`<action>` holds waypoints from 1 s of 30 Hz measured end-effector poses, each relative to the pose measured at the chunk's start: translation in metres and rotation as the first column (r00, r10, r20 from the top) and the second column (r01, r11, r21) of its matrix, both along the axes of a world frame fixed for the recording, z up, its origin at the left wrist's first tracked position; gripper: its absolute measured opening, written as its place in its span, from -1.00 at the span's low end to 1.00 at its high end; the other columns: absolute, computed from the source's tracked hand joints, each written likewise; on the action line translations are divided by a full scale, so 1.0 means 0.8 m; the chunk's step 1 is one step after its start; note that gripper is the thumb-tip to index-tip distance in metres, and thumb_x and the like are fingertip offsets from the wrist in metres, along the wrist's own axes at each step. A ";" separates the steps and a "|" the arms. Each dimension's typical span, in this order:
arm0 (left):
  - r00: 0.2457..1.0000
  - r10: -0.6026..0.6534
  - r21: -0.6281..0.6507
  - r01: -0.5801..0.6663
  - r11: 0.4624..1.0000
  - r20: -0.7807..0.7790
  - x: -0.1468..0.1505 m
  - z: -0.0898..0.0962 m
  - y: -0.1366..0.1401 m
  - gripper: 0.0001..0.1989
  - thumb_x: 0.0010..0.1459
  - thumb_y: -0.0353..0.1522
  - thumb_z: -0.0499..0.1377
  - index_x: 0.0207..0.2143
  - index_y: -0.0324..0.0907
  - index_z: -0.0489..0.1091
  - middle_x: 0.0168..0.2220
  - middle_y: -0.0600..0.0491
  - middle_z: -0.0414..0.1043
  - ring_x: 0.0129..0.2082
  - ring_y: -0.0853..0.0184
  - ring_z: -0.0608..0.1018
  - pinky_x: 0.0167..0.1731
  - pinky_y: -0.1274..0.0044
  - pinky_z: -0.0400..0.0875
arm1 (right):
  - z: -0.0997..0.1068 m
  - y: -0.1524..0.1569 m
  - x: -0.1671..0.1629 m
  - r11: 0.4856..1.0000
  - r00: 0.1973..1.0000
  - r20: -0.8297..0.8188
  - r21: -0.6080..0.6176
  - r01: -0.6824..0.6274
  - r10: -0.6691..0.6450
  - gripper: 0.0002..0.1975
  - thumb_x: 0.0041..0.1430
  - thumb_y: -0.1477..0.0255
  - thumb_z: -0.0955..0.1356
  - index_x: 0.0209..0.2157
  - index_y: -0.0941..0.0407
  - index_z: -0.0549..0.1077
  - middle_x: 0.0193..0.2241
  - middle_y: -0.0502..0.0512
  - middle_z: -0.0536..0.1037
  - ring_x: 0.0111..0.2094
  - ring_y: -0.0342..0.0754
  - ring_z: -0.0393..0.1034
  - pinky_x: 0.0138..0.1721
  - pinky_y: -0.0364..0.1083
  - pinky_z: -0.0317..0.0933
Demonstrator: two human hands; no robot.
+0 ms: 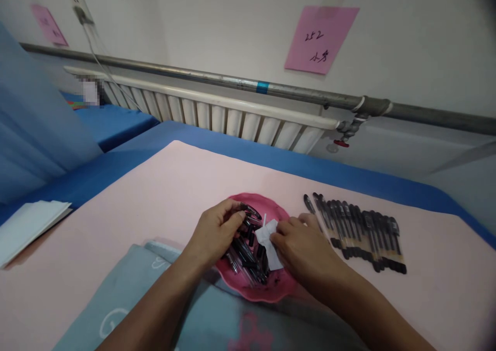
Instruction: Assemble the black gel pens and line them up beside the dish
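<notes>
A pink plate (267, 294) with a wavy rim holds a heap of clear and black pen parts (246, 258). Over its left side, my left hand (217, 232) has its thumb and fingers closed around a glossy black pen part (253, 212); its exact shape is partly hidden by the fingers. My right hand (306, 245) pinches a crumpled white tissue (271, 245) above the plate's right side. Just beyond that hand, several black-capped pens (360, 232) lie side by side in a row, with one pen (309, 204) slightly apart at the left end.
The pale pink tabletop (155, 201) lies over a blue surface (248, 152). Grey-blue patterned cloth (127, 294) covers the near edge. White papers (33, 227) lie at far left beside a blue curtain (42, 108). Behind are a radiator (213, 110) and a pipe with a red valve (341, 143).
</notes>
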State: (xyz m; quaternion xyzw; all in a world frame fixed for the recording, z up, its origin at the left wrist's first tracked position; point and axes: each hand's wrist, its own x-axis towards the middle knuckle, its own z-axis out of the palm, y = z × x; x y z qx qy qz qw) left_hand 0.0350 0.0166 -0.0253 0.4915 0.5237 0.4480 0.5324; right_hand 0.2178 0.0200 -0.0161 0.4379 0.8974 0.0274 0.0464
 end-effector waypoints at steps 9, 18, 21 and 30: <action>0.999 -0.012 0.024 0.013 1.000 -0.038 0.002 0.001 -0.002 -0.87 0.05 -0.35 0.11 -0.36 -0.17 0.43 -0.51 0.08 0.39 -0.51 0.40 0.40 -0.48 0.57 0.28 | -0.001 0.004 0.002 1.000 0.990 -0.135 -0.017 0.024 -0.027 -0.82 0.05 0.63 0.27 -0.54 0.16 0.43 -0.51 0.11 0.48 -0.45 -0.04 0.28 -0.33 -0.01 -0.09; 0.975 -0.086 -0.055 0.099 0.994 0.206 0.013 0.005 -0.005 -0.82 0.04 -0.32 0.14 -0.29 -0.19 0.40 -0.37 0.04 0.45 -0.47 0.41 0.44 -0.46 0.56 0.31 | 0.033 -0.001 0.009 0.627 0.375 -0.669 -0.740 -0.246 -0.642 -0.81 0.00 0.45 0.31 -0.28 0.09 0.47 -0.47 -0.02 0.49 -0.40 -0.06 0.35 -0.36 -0.10 0.21; 0.920 -0.132 -0.121 0.188 0.975 0.368 0.017 0.006 -0.008 -0.78 0.04 -0.28 0.15 -0.27 -0.20 0.41 -0.39 0.02 0.46 -0.52 0.43 0.44 -0.50 0.57 0.33 | 0.025 -0.003 0.007 0.526 0.225 -0.629 -0.759 -0.384 -0.744 -0.74 -0.03 0.47 0.36 -0.22 0.13 0.49 -0.47 0.00 0.51 -0.39 -0.08 0.36 -0.35 -0.12 0.21; 0.782 -0.146 -0.171 0.307 0.936 0.606 0.024 0.005 -0.013 -0.69 -0.07 -0.19 0.26 -0.40 -0.25 0.37 -0.51 0.03 0.41 -0.58 0.43 0.45 -0.60 0.59 0.34 | 0.021 -0.009 -0.006 0.477 -0.001 -0.542 -0.739 -0.476 -0.841 -0.84 -0.09 0.44 0.42 -0.38 0.17 0.53 -0.61 0.02 0.49 -0.53 -0.12 0.32 -0.47 -0.15 0.16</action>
